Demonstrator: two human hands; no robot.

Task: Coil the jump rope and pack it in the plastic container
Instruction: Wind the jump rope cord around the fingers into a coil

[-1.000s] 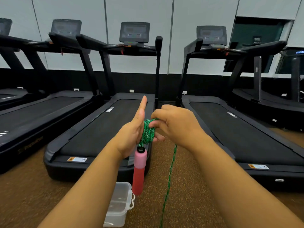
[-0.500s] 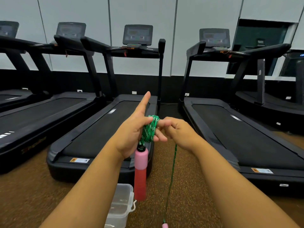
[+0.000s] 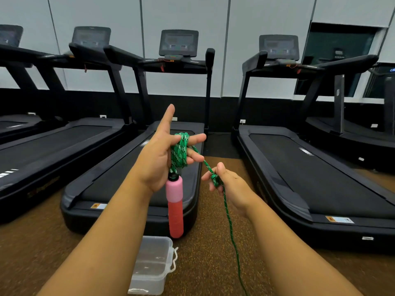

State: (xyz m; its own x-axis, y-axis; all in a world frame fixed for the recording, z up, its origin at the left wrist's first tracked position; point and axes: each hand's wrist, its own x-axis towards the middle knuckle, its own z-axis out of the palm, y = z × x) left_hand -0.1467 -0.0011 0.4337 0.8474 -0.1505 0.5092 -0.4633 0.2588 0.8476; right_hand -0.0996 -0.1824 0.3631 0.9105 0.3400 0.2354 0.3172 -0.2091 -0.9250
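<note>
A: Green jump rope (image 3: 179,152) wound in several turns around the two spread fingers of the left hand (image 3: 158,159), held up above the near end of the middle treadmill (image 3: 136,167). Thumb pointing up and away, palm open, nothing squeezed; coil simply looped over the fingers.

B: And the handle?

A: Pink and red handle (image 3: 175,207) hanging straight down from the bottom of the coil, just under the heel of that hand, free in the air above the plastic container (image 3: 152,265).

B: Right side?

A: Right hand (image 3: 229,184) lower and off to the right, well clear of the coil now. Half a second ago pressed up against the coil at fingertip level; a second ago laid right over it. Now pulled back and down, with a taut slanting run of rope stretched from coil to fingers. Loosely curled around the strand, thumb and forefinger pinching it, other fingers only partly closed.

B: Rest of the rope?

A: Trailing down from the right hand past the wrist to the speckled brown floor (image 3: 209,253), off the bottom edge of the view. Far end out of sight.

B: Container?

A: Clear, lid on, standing on the floor between the forearms, near the front of the middle treadmill. Same place as before. More treadmills to left and right, white wall panels behind.
</note>
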